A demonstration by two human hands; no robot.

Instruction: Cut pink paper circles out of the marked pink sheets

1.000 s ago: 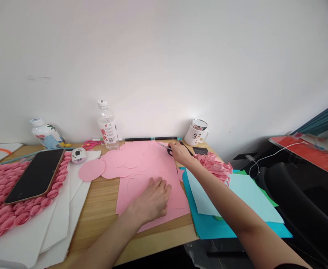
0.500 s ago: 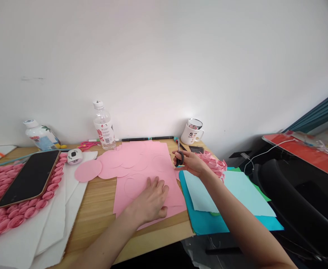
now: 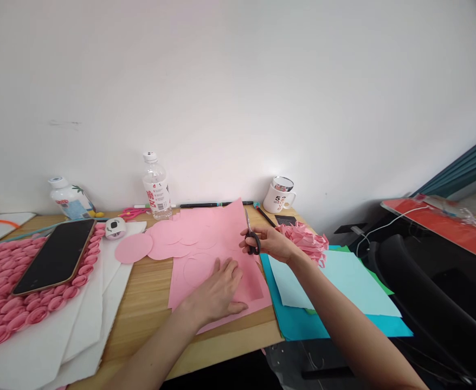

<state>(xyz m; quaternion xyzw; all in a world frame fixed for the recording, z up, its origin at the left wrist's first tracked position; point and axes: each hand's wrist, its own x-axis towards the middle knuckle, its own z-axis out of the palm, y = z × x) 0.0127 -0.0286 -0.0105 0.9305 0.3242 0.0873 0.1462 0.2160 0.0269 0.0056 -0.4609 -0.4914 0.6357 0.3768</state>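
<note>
My left hand [image 3: 217, 290] rests palm down on a stack of pink paper [image 3: 197, 268], its fingers stretched out and the thumb apart. Faint circle outlines show on the top sheet. My right hand [image 3: 272, 242] grips black-handled scissors [image 3: 254, 242] at the right edge of this paper, with the blades pointing away from me. The sheet's far right corner [image 3: 236, 207] is raised beside the blades. Whether the fingers also touch the sheet, I cannot tell. Several cut pink paper circles [image 3: 134, 248] lie overlapping to the left of the stack.
Crumpled pink scraps [image 3: 306, 241] and blue sheets [image 3: 338, 281] lie to the right. A white mug [image 3: 277, 197], a black pen [image 3: 201, 205] and a water bottle [image 3: 156, 189] line the wall. At left, a phone [image 3: 57, 257] lies on a pink paper-rosette panel [image 3: 2, 298].
My right hand has moved left with the scissors, up to the pink sheet. The sheet's far right corner has risen. My left hand stays on the paper, its thumb now stretched further out.
</note>
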